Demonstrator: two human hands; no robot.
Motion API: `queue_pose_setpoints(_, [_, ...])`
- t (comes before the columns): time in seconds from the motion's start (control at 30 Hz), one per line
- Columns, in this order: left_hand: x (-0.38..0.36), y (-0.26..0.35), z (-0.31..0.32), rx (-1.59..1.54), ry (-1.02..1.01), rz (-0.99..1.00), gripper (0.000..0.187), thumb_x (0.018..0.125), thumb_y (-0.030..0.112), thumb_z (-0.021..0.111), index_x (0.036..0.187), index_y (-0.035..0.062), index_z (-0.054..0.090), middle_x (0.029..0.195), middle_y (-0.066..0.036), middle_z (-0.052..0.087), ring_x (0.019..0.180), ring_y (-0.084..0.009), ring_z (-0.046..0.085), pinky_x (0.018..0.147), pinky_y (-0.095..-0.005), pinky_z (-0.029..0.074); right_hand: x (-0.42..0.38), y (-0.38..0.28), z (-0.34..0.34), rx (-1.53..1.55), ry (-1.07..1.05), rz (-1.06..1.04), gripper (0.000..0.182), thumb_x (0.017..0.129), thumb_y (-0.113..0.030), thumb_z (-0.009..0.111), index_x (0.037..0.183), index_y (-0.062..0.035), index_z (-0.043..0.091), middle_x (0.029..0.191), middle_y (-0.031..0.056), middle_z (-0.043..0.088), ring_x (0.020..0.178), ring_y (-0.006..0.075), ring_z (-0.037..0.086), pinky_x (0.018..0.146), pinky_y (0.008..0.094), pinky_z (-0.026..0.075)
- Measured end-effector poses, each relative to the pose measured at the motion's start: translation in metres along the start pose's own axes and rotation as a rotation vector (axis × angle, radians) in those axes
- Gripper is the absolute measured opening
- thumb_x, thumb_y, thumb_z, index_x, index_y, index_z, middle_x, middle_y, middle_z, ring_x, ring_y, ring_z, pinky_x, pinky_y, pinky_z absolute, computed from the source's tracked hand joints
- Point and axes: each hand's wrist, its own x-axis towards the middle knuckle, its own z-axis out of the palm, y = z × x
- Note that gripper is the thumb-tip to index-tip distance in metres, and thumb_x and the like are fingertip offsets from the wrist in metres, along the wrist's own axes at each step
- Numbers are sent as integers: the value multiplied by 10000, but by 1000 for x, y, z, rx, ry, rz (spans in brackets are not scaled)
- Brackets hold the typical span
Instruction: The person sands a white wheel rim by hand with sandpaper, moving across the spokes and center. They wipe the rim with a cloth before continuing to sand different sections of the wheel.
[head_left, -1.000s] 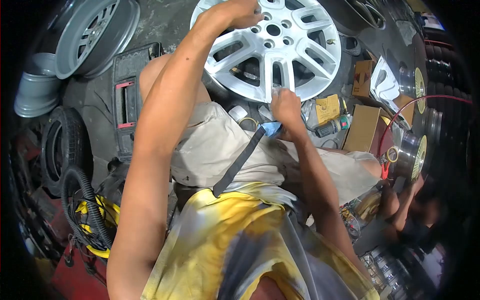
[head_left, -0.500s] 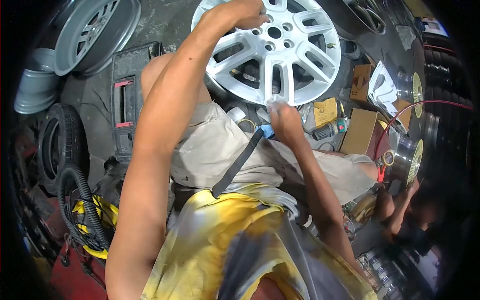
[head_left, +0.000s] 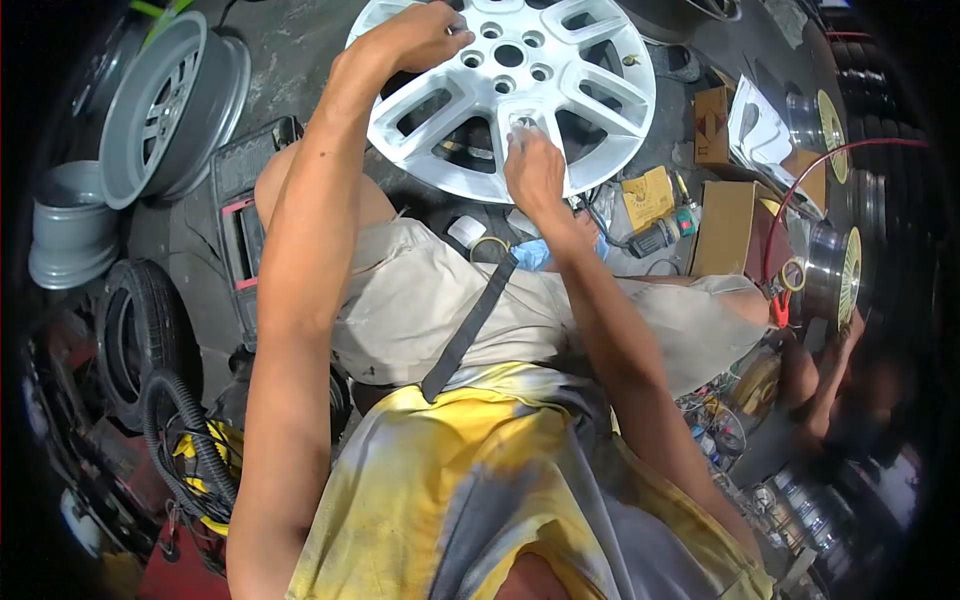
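A silver alloy wheel rim (head_left: 560,92) lies face up before my knees, with its hub hole and lug holes showing. My left hand (head_left: 425,35) is at the rim's upper left, fingers curled around a spoke. My right hand (head_left: 537,170) reaches onto the near spoke. Its fingers are pressed together at the spoke's recess, and whatever is between them is too small and covered to name. A small greenish mark (head_left: 630,61) sits on the rim's right side.
Left are a grey rim (head_left: 155,110), a tyre (head_left: 125,335), a toolbox (head_left: 236,235) and a ribbed hose (head_left: 170,425). Right are a corded power tool (head_left: 655,238), a cardboard box (head_left: 722,225), papers (head_left: 757,125) and a red hose (head_left: 840,155). Another person's arm (head_left: 832,380) shows at right.
My right hand has moved up from the rim's near edge onto the spoke. My left hand stays by the hub side. The whole view has shifted slightly.
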Motion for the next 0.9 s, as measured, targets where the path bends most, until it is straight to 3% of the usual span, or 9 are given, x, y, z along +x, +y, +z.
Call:
queue_pose_setpoints(0.03, [0, 0, 0, 31, -14, 4, 359, 990, 342, 600, 1074, 13, 717, 873, -187, 728, 818, -299, 708, 761, -414, 529, -13, 3, 3, -36, 66, -93, 264, 926, -129, 586, 1128, 4, 691, 1034, 221, 675, 972, 403, 650, 829, 537, 456])
queue_pose_setpoints(0.27, [7, -4, 2, 14, 80, 31, 322, 969, 299, 591, 1029, 13, 727, 929, -227, 722, 866, -392, 691, 792, -466, 529, -38, 7, -12, -136, 22, -187, 274, 890, -150, 621, 1098, 14, 691, 971, 221, 674, 960, 404, 659, 809, 528, 489])
queue_pose_setpoints(0.37, [3, 7, 2, -47, 52, -47, 304, 945, 270, 579, 991, 9, 728, 963, -255, 709, 919, -425, 682, 811, -490, 523, 27, -10, -17, -75, -107, 87, 307, 902, -204, 618, 1083, 30, 699, 971, 250, 700, 980, 425, 673, 850, 550, 509])
queue_pose_setpoints(0.43, [6, -8, 16, -9, 114, 143, 332, 996, 317, 599, 1076, 25, 736, 947, -207, 740, 850, -363, 707, 794, -448, 537, 48, -15, -26, -158, -328, 268, 346, 916, -249, 600, 1073, 42, 705, 1026, 285, 707, 1029, 435, 677, 911, 538, 519])
queue_pose_setpoints(0.6, [5, 9, -5, -37, 45, -19, 322, 948, 287, 569, 999, 13, 731, 956, -256, 710, 915, -426, 684, 812, -494, 523, 34, 12, -34, -215, -618, 236, 421, 871, -297, 599, 1054, 67, 707, 1107, 325, 679, 1096, 431, 664, 982, 493, 504])
queue_pose_setpoints(0.77, [8, 10, -1, 32, -5, -51, 327, 944, 295, 574, 1023, 18, 729, 987, -257, 709, 954, -431, 677, 861, -507, 512, 83, 9, -8, 58, -388, 441, 428, 862, -274, 602, 1079, 84, 691, 1106, 333, 674, 1102, 432, 661, 991, 484, 501])
queue_pose_setpoints(0.83, [6, 7, 0, -51, 38, -42, 333, 944, 298, 575, 1034, 16, 728, 997, -258, 709, 979, -428, 674, 884, -511, 505, 66, 28, 0, -307, -439, 34, 436, 863, -279, 621, 1090, 87, 690, 1116, 328, 676, 1110, 435, 658, 994, 471, 502])
queue_pose_setpoints(0.87, [7, 4, 0, 20, 56, -33, 335, 947, 295, 573, 1024, 10, 730, 980, -254, 713, 972, -422, 681, 877, -509, 513, 52, 34, 13, 103, -228, 410, 436, 876, -275, 625, 1105, 91, 688, 1125, 328, 676, 1112, 435, 660, 991, 462, 504])
queue_pose_setpoints(0.9, [4, 6, 2, 15, 41, -39, 335, 947, 295, 573, 1024, 10, 730, 980, -254, 713, 972, -422, 681, 877, -509, 513, 49, 39, 21, 104, -240, 421, 436, 876, -275, 625, 1105, 91, 688, 1125, 328, 676, 1112, 435, 660, 991, 462, 504])
